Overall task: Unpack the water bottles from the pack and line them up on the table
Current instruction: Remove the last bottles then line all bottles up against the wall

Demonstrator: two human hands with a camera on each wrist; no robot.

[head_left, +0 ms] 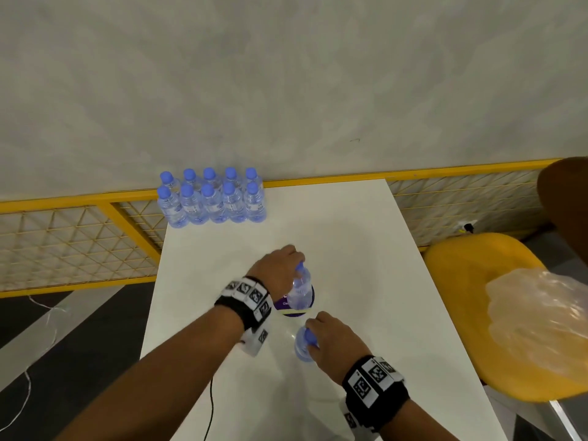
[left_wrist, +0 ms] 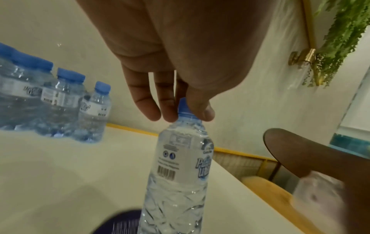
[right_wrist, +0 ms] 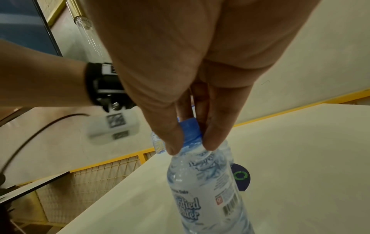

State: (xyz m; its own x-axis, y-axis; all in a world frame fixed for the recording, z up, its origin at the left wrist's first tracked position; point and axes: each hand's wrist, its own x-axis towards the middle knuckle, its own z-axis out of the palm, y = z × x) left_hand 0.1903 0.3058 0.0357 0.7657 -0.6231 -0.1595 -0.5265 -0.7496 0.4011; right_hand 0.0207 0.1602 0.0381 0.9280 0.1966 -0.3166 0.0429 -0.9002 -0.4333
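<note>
1. Far left corner of the white table (head_left: 350,237): ten blue-capped bottles (head_left: 211,197) stand upright in two rows of five, touching, hard against the far edge.
2. Your left hand (head_left: 280,268), mid-table: fingertips (left_wrist: 168,114) and thumb pinch the blue cap of a bottle (left_wrist: 180,171). It is upright, label and barcode facing the wrist camera. Its base sits over a dark purple round sticker (head_left: 294,308) on the tabletop; whether it touches or is just clear, you cannot tell.
3. Your right hand (head_left: 334,342), nearer and slightly right: thumb and fingers (right_wrist: 216,137) pinch the cap of a second bottle (right_wrist: 208,190). The wrist view shows it hanging upright from that pinch; its base is out of sight, so contact with the table cannot be told.
4. The two held bottles are near each other, not touching, well apart from the far rows.
5. Right of the table: a yellow chair (head_left: 471,262) with crumpled clear plastic wrap (head_left: 537,316) on its seat.
</note>
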